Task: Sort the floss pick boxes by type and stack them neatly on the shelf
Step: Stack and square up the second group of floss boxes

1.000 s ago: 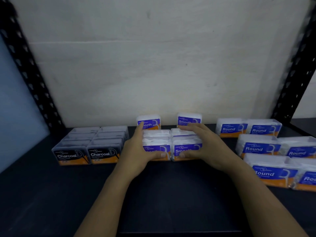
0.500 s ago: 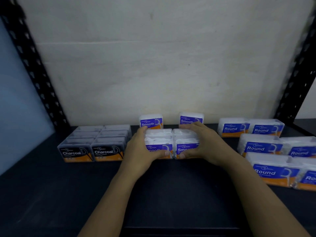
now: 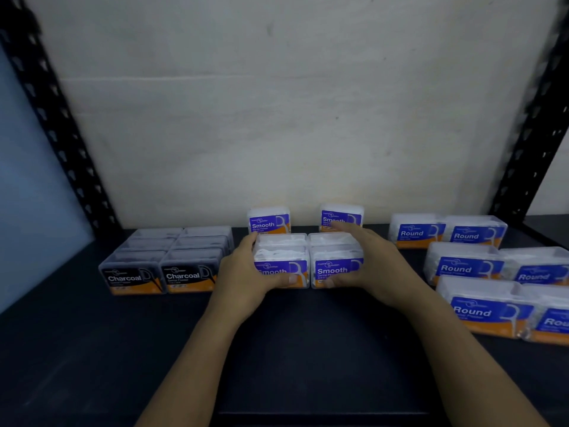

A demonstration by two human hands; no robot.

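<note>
Hands [image 3: 243,278] [image 3: 378,266] clasp Smooth boxes [image 3: 283,252] from both sides

At nine o'clock, the smoky-grey rectangular plastic Charcoal boxes [image 3: 181,275] carry black labels with white lettering over an orange band. At twelve, the clear rectangular plastic Smooth boxes [image 3: 335,266] show white picks inside and purple labels, white-lettered and edged in orange. At three o'clock, the clear rectangular plastic Round boxes [image 3: 462,266] wear blue labels above orange. The flat shelf board [image 3: 308,349] is matt black, the plaster back wall [image 3: 277,118] off-white and faintly mottled.
</note>
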